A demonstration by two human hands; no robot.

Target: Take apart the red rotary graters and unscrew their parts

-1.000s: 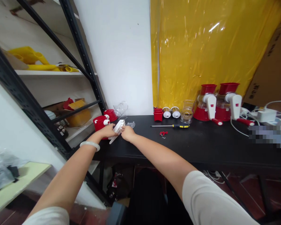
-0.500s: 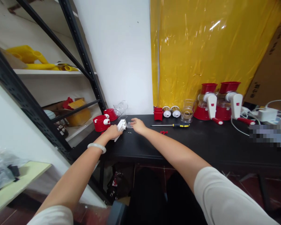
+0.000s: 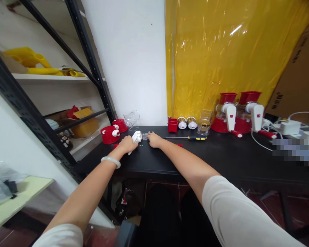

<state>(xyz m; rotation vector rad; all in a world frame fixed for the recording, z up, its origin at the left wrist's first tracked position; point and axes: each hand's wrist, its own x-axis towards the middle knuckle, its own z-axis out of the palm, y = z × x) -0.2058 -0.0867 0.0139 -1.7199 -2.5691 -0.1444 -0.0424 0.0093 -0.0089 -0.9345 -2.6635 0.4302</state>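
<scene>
My left hand [image 3: 128,144] is closed around a white plastic crank arm [image 3: 137,136], tilted over the black tabletop. Just right of it, my right hand [image 3: 155,140] has its fingertips on a small clear plastic part [image 3: 145,136], which lies against or very close to the crank arm's end. Tiny pale screws [image 3: 141,145] lie on the table below. Left of my left hand stand two red grinder bases [image 3: 110,134] with white knobs, and a clear plastic housing [image 3: 132,118] is behind. Some red plastic shows beside my left wrist, mostly hidden.
A screwdriver [image 3: 187,138] lies right of my right hand, near small red pieces [image 3: 180,145]. Along the back are red hoppers [image 3: 172,125], two grater drums [image 3: 191,122], a clear housing [image 3: 204,124] and two assembled grinders [image 3: 228,115]. A black shelf rack [image 3: 103,92] borders the left.
My right hand has lowered onto the clear part and taken hold of it. My left hand has shifted slightly right with the crank arm. The whole view has moved a little.
</scene>
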